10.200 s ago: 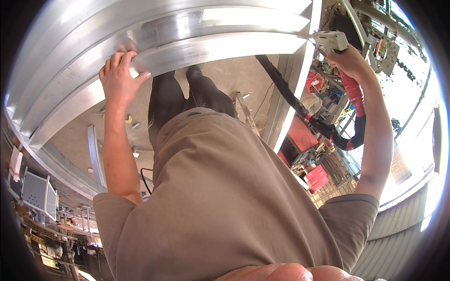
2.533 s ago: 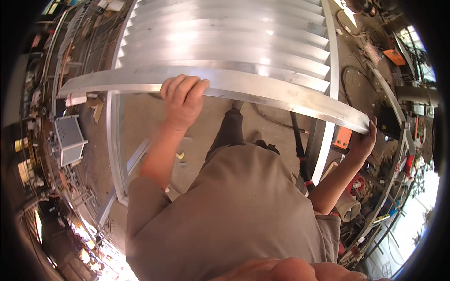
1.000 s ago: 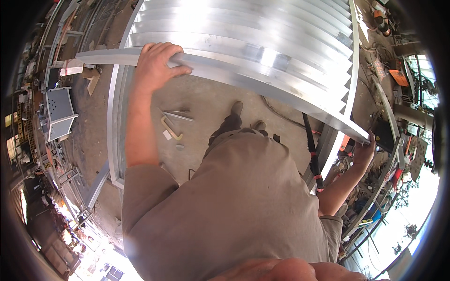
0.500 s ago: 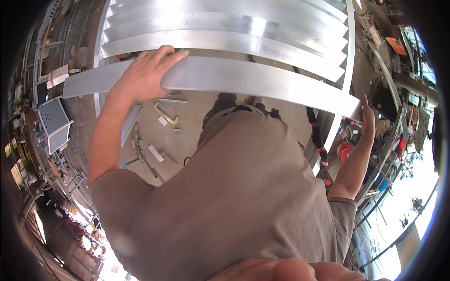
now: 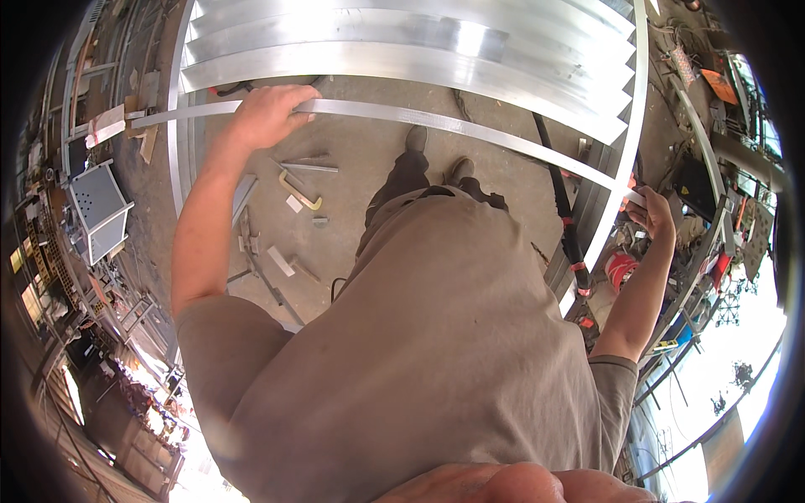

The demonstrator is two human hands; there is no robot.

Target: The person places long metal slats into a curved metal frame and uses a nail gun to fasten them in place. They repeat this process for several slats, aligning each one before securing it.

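Observation:
A long silvery metal slat (image 5: 436, 122) spans the frame from side to side, its narrow edge turned up toward me. My left hand (image 5: 270, 116) is closed over it left of the middle, thumb on the near side. At its right end, just outside the frame's right rail, my right hand (image 5: 654, 213) grips the slat with bent fingers. Beyond it, several overlapping slats (image 5: 402, 63) sit in rows between the left rail (image 5: 177, 151) and the right rail (image 5: 631, 142). A gap shows the floor between the held slat and the nearest fitted one.
A grey perforated metal box (image 5: 99, 210) stands at the left. Metal offcuts and a yellow-handled tool (image 5: 300, 191) lie on the floor. A black cable with red bands (image 5: 570, 239) runs along the right rail. A red-and-white container (image 5: 620, 268) and clutter lie farther right.
The slat has turned from its broad face up to its narrow edge up, both hands still on it. More floor and my feet now show beneath.

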